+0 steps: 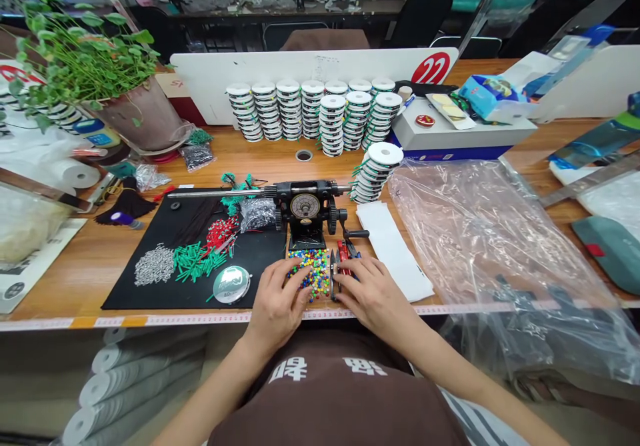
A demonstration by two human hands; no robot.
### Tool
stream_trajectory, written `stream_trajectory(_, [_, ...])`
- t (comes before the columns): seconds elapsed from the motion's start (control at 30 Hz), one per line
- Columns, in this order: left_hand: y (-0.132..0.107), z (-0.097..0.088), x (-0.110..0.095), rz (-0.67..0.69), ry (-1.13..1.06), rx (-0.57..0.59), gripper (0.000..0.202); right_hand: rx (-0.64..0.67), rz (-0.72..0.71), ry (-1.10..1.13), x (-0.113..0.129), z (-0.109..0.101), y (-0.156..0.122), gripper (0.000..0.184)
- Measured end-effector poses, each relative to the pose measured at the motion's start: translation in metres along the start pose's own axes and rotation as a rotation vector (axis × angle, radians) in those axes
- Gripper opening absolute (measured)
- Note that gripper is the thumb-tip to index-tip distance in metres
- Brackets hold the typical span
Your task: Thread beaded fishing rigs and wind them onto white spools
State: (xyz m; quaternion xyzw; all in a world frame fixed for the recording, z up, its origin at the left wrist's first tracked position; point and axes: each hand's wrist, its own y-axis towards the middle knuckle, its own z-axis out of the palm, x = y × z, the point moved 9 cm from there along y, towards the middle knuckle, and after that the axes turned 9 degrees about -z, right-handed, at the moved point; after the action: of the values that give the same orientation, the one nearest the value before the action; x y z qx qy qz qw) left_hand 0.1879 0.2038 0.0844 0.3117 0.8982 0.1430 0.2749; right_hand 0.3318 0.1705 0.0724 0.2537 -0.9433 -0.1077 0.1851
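Observation:
My left hand (277,299) rests at the table's front edge, its fingers apart and curved over the left side of a pile of small multicoloured beads (314,276). To the right, my right hand (373,293) lies with spread fingers over slim black tweezers (333,276) and a red-handled tool (343,253), touching or just above them. Neither hand visibly holds anything. Directly behind the beads stands a black hand-cranked winding machine (306,207). A round, green-labelled spool (231,284) lies left of my left hand on a black mat (150,233).
Silver pieces (155,264), green tubes (193,263) and red pieces (221,234) lie on the mat. White spools (333,126) stand stacked behind, more (377,173) beside the winder. Right are folded white paper (395,253) and clear plastic (465,226); a potted plant (135,116) stands left.

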Motion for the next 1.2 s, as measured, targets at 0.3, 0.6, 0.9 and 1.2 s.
stream_trajectory(0.3, [-0.020,0.009,0.012,-0.073,0.128,0.088,0.036,-0.055,-0.059,0.003,0.014,0.004,-0.007,0.011])
stream_trajectory(0.6, [-0.023,-0.004,0.021,-0.176,-0.001,0.045,0.011,-0.105,-0.052,0.089,0.016,0.003,-0.011,0.011])
stream_trajectory(0.9, [-0.030,-0.022,0.012,-0.090,-0.107,-0.060,0.012,-0.245,-0.054,0.140,0.011,-0.019,-0.017,0.010])
stream_trajectory(1.2, [0.004,0.003,0.027,-0.184,-0.001,-0.027,0.015,-0.240,0.023,0.177,0.008,-0.019,-0.003,0.017])
